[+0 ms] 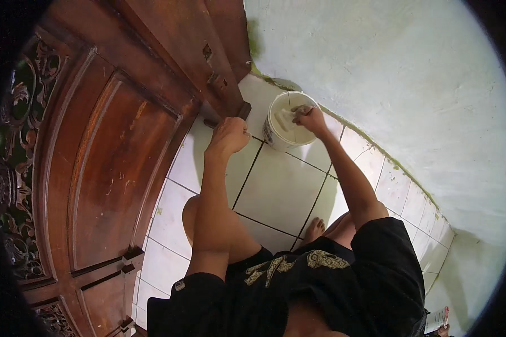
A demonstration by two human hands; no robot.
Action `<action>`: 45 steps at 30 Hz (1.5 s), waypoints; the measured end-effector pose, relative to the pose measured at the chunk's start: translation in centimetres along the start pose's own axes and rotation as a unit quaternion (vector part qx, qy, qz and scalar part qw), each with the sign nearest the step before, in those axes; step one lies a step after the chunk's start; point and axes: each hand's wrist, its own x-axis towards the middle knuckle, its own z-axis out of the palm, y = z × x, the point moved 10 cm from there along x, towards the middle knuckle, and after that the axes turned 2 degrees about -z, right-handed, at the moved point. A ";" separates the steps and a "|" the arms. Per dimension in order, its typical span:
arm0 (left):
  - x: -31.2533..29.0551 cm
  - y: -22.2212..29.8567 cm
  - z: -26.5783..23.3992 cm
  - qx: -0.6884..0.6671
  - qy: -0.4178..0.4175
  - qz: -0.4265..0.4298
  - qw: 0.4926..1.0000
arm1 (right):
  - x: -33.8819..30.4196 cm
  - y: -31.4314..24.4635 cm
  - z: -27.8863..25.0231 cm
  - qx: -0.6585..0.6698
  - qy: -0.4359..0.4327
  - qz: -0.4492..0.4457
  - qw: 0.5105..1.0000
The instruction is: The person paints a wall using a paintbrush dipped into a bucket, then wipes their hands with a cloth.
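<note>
While we crouch over the white tiled floor (278, 191), we count one white bucket (271, 130) standing upright on the tiles, close to the pale wall (388, 73) and just beside the foot of the wooden door frame (208, 62). Our right hand (312, 119) reaches over the bucket's rim, and its fingers (303, 112) are closed around one small pale thing, a cloth or a brush, which is too blurred for us to name; it hangs inside the bucket, against the pale contents. Our left hand (229, 136) is curled into a loose fist, fingers closed, at the lower edge of the door frame, where a dark bit of wood sticks out; we cannot tell whether the fist grips that wood or only rests against it. The two hands are near each other, with the bucket's left wall between them.

One carved brown wooden door (112, 168) fills the left side of the view, with two plain panels and dark scrollwork along its outer edge. We see one bare foot (315, 229) on the tiles below the right forearm, and one bare knee (192, 216) beside the left forearm. A black garment with a gold pattern (320, 264) covers our lap. Green growth runs along the seam where the wall meets the floor.
</note>
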 end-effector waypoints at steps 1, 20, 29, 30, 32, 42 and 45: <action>0.2 0.7 0.3 0.002 -0.013 0.005 1.000 | 0.6 2.2 -0.4 -0.063 0.041 0.016 0.997; 0.5 -0.3 -0.2 -0.021 0.002 -0.017 1.000 | -0.7 -2.9 -2.3 -0.112 0.019 0.012 0.993; 0.9 0.8 0.9 -0.024 -0.028 0.015 0.999 | -4.4 -5.3 -9.8 0.239 -0.006 0.096 0.966; 0.8 0.9 0.8 -0.023 -0.026 0.018 0.999 | -4.7 -5.0 -10.6 0.238 -0.003 0.092 0.967; 0.5 0.9 0.3 -0.012 -0.006 0.009 1.000 | -5.6 -3.8 -11.7 0.313 0.033 0.110 0.943; 0.2 2.1 0.6 -0.002 -0.020 0.020 1.000 | -7.9 -0.6 -13.3 0.491 0.034 0.071 0.868; 0.1 1.8 0.3 0.001 -0.008 0.010 1.000 | -8.3 -2.1 -12.9 0.473 0.020 0.060 0.879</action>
